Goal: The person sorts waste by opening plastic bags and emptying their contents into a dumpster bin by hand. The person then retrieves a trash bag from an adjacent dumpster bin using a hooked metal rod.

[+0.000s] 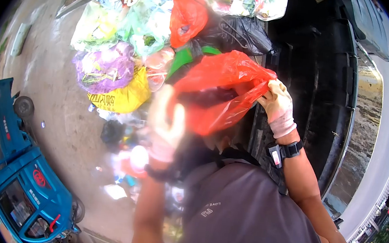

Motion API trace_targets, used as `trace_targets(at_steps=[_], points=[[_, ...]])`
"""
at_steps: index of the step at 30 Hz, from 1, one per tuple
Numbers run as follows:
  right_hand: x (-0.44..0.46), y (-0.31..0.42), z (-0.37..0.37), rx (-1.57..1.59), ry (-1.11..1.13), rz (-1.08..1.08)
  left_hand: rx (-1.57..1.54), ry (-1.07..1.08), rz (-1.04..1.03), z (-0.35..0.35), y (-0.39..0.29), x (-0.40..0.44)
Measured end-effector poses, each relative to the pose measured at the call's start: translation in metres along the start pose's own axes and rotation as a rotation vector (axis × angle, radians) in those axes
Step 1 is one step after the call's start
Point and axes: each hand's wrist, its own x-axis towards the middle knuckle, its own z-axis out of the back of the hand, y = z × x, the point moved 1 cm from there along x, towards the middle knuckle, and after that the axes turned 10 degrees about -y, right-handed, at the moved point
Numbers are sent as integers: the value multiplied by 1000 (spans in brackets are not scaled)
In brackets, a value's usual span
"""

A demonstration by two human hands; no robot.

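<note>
A red plastic bag hangs with its mouth spread open in front of my body. Wearing a pale work glove, my right hand is closed on the bag's right edge. My left hand, also gloved, is blurred by motion at the bag's left side; its thumb and fingers look apart, and whether it touches the bag I cannot tell. What lies inside the bag is dark and not clear. Close beyond the left hand sit a yellow bag with dark printing and a purple bag.
A heap of filled bags includes another red bag, a greenish clear bag and a black bag. To the right stands a black bin. A blue three-wheeled vehicle is parked at lower left on the concrete ground.
</note>
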Motion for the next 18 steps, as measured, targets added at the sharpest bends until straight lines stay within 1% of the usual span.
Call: trace_targets(at_steps=[2, 3, 4, 5, 6, 7, 8, 9, 10, 11, 12, 13, 14, 15, 16, 18], points=[[-5, 1, -5, -16, -22, 4, 145, -141, 228, -4, 17, -9], [-3, -2, 0, -18, -19, 9, 73, -72, 367, -6, 32, -17], [6, -9, 16, 27, 57, 2, 49, 39, 525, -14, 47, -24], [11, -11, 27, 36, 113, -6, -61, 137, 512, -24, 71, -36], [14, -16, 32, 49, 177, -21, 177, 162, 484, -42, 102, -67], [9, -16, 27, 19, 129, -2, -229, 298, 861, -40, 94, -69], [3, -16, 22, -13, 81, 17, -290, 225, 952, -32, 63, -62], [5, -18, 29, -34, 224, 29, -362, 182, 995, -40, 61, -70], [6, -22, 33, -56, 363, 43, -473, 135, 1100, -46, 53, -73], [-1, -22, 24, -112, 327, -9, -610, 233, 1233, -44, 48, -72], [-13, -21, 7, -309, 318, 31, -743, 282, 1297, -34, 33, -68], [-28, -22, -9, -506, 307, 80, -815, 291, 1373, -37, 27, -68], [-46, -24, -28, -701, 294, 133, -922, 296, 1345, -37, 20, -70], [-69, -33, -54, -776, 314, 203, -905, 330, 1321, -33, 10, -67], [-75, -47, -57, -906, 334, 309, -911, 277, 1323, -25, -9, -61], [-91, -58, -84, -1173, 771, 775, -1000, 316, 1272, -19, -17, -63]])
